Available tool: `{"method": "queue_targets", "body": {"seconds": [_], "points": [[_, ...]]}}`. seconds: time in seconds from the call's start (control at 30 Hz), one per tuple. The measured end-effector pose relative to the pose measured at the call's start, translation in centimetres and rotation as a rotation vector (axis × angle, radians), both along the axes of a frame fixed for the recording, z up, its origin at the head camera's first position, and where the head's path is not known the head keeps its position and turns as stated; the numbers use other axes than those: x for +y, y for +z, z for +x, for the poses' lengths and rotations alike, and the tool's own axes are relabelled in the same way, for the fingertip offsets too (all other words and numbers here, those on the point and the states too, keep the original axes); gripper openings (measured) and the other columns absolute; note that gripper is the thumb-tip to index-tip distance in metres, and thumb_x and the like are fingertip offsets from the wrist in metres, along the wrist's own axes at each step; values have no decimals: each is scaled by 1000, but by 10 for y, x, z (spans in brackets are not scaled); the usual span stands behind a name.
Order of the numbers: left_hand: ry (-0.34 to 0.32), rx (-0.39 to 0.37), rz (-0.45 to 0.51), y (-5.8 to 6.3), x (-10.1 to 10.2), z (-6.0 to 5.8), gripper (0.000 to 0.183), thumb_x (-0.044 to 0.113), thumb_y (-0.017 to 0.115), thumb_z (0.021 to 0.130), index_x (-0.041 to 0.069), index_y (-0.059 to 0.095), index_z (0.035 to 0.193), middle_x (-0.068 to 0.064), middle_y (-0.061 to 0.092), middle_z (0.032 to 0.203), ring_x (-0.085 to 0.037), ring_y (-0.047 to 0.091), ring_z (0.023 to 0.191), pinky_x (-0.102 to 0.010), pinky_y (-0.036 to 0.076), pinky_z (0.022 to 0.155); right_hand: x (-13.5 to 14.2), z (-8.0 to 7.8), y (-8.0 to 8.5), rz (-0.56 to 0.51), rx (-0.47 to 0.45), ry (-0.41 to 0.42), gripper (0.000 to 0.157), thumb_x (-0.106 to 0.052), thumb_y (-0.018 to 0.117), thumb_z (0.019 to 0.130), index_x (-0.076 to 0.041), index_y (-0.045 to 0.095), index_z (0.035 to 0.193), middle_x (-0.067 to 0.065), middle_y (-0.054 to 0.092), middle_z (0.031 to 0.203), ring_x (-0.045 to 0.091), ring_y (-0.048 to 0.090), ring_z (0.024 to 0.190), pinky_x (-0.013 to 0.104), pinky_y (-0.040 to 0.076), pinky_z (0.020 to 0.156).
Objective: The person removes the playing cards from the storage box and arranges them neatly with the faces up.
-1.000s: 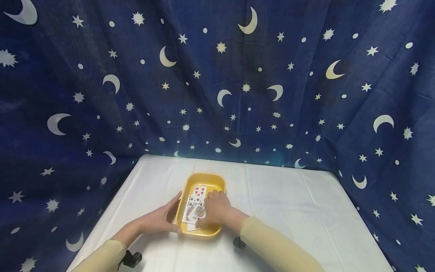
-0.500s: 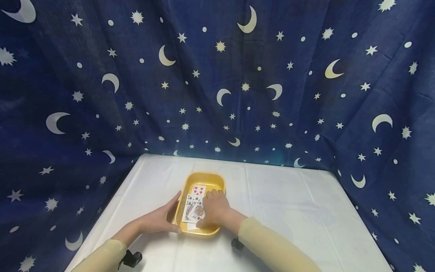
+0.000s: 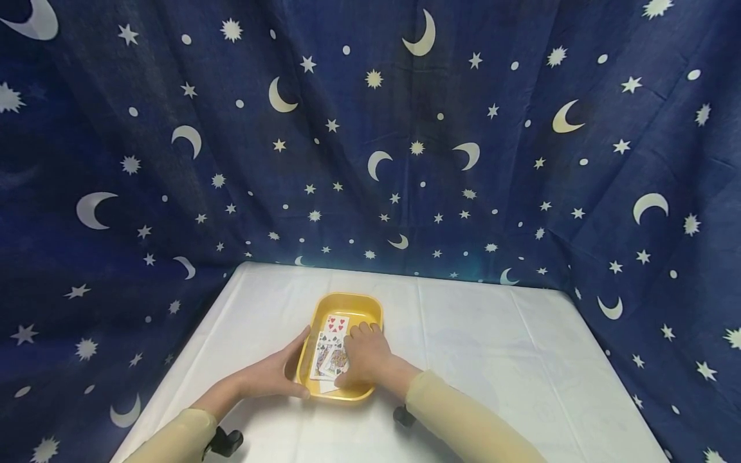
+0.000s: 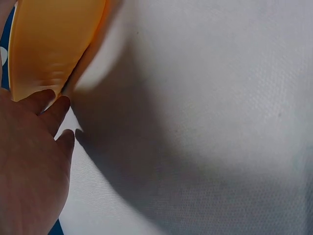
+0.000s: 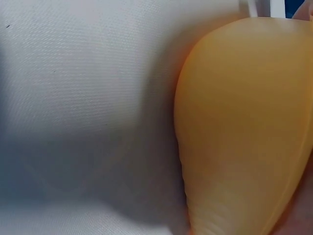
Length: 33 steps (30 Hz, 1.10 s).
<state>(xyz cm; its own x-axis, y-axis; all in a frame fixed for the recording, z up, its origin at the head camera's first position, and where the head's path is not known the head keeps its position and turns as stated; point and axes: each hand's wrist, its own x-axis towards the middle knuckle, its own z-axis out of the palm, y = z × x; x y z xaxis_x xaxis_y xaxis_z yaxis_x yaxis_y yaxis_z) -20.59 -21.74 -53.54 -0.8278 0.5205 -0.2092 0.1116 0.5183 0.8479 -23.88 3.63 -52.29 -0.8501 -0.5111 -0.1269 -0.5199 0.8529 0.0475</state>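
Observation:
A yellow tray (image 3: 370, 305) stands on the white table. Face-up playing cards (image 3: 324, 370) overlap inside it: a card with red hearts (image 3: 334, 323) toward the back, spades and face cards nearer the front. My left hand (image 3: 269, 373) rests against the tray's left side, thumb at the near corner and fingers along the wall; the left wrist view shows its fingertips at the tray wall (image 4: 54, 44). Curled over the right half of the tray, my right hand (image 3: 368, 355) has its thumb at the cards' near edge. Its fingertips are hidden, and I cannot tell whether they grip a card.
White cloth covers the tabletop (image 3: 492, 360) on both sides of the tray. A dark blue curtain (image 3: 336, 161) with moons and stars surrounds the back and sides. Dark wrist-camera pieces (image 3: 226, 442) hang under both sleeves.
The cards have shifted very slightly left inside the tray. Both hands hold nearly the same places on and in the tray.

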Motion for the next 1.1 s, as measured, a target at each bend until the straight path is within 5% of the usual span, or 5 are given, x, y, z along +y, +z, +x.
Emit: {"method": "queue_targets", "body": {"seconds": [0.5,0.8,1.1], "points": [[-1,-56,69,-2,3,2,134,33,92,77,22,-9,165,-14,5,171,-34,19,154,-50,22,122,15,-5,15,-160,25,97,93,-61,87,66,-9,58,138,2,57,123,20,47,113,39,42,108],[39,-63,51,-2,7,5,136,36,93,74,22,-7,165,-14,9,171,-35,21,153,-51,23,122,59,-14,54,-346,14,10,103,-60,87,67,-9,52,149,6,53,140,25,42,130,44,35,116],[41,-57,30,-3,7,4,137,39,93,73,22,-7,165,-11,9,171,-33,20,154,-52,21,123,122,-31,75,-430,64,-85,92,-44,85,72,-16,50,152,12,51,143,32,40,134,53,37,114]]}}
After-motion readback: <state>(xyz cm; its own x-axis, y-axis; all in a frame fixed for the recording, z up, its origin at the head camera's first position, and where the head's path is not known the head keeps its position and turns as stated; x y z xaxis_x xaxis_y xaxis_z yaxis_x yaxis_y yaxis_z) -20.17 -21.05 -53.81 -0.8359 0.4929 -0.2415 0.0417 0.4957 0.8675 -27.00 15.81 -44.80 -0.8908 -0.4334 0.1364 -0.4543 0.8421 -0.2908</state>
